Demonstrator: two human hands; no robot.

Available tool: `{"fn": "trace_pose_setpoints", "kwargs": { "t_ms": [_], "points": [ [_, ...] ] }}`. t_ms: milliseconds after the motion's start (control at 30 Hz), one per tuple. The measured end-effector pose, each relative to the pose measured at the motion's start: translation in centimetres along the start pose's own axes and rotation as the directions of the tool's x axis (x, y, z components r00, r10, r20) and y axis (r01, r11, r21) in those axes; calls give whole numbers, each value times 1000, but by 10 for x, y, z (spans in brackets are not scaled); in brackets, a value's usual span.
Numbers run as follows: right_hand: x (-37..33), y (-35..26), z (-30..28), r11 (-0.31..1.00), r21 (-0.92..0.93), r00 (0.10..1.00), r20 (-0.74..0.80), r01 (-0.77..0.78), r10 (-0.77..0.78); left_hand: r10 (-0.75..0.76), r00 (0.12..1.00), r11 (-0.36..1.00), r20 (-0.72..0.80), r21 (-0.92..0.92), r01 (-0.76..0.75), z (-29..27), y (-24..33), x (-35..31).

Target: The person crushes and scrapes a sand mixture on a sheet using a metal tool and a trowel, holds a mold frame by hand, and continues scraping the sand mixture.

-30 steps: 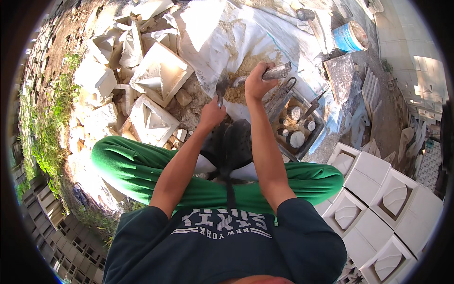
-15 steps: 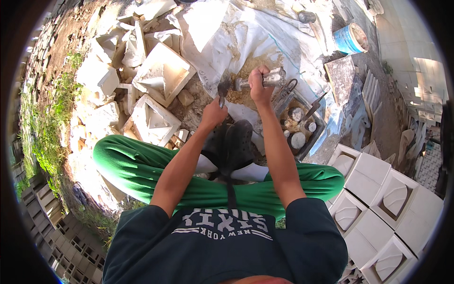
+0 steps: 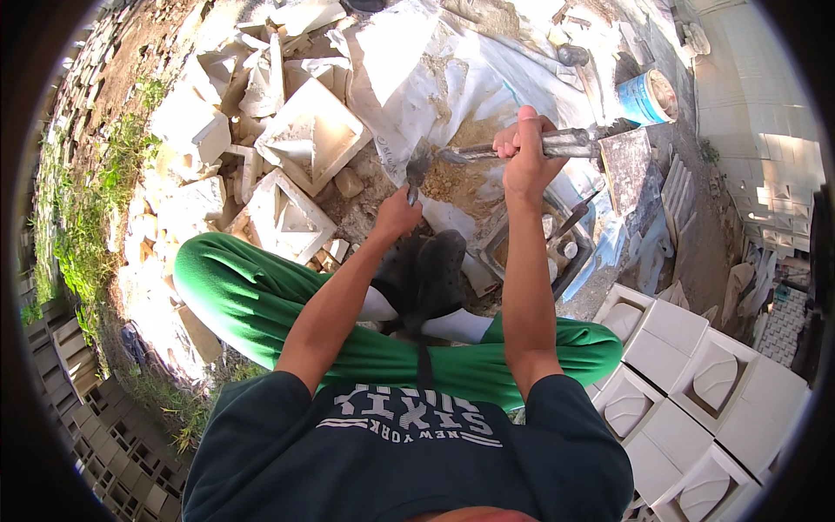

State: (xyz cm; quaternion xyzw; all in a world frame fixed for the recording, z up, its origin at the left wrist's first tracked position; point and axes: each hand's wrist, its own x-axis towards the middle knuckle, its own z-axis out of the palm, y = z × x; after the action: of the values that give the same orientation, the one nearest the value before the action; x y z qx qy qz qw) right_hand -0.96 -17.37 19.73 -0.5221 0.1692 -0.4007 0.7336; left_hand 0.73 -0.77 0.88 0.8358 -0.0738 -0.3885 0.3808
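Observation:
My left hand (image 3: 399, 215) is closed round the handle of a small trowel (image 3: 420, 165); its dark, mortar-coated blade points away from me. My right hand (image 3: 527, 165) grips a long, grey, stick-like tool (image 3: 570, 141) held crosswise, its thumb raised. Its narrow left end reaches close to the trowel blade. I cannot make out what kind of tool it is. Below both tools lies a crumbly tan heap of sandy material (image 3: 457, 187) on a white sheet (image 3: 487, 65).
Broken white blocks (image 3: 313, 135) are piled at the left. Beyond my right forearm sits a tray (image 3: 570, 283) with round pieces and a dark-bladed tool (image 3: 574, 216). A blue bucket (image 3: 639, 100) stands far right; pale patterned blocks (image 3: 670, 339) are stacked near right.
My right hand has moved right and slightly nearer, the tool now stretched out crosswise and its thumb up. My left hand with the trowel has barely shifted.

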Motion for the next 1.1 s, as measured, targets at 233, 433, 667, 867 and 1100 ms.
{"fn": "trace_pose_setpoints", "kwargs": {
  "t_ms": [233,433,667,867,1100],
  "points": [
    [-10,28,-12,965,-254,998,-18,-67,64,46,999,998,-17,40,-45,-5,11,-9],
    [-16,88,-45,939,-338,979,160,-63,123,192,972,963,-134,216,-160,8,-17,-4],
    [-20,-2,-11,979,-202,994,89,-38,57,77,993,971,-89,232,-54,1,-13,-8],
    [-41,77,-53,947,-293,983,162,130,-85,135,989,955,-63,275,-113,-3,8,-18],
    [-17,41,-9,951,-286,987,76,-113,140,101,993,965,-67,249,-81,1,-14,-4]
  ]
}}
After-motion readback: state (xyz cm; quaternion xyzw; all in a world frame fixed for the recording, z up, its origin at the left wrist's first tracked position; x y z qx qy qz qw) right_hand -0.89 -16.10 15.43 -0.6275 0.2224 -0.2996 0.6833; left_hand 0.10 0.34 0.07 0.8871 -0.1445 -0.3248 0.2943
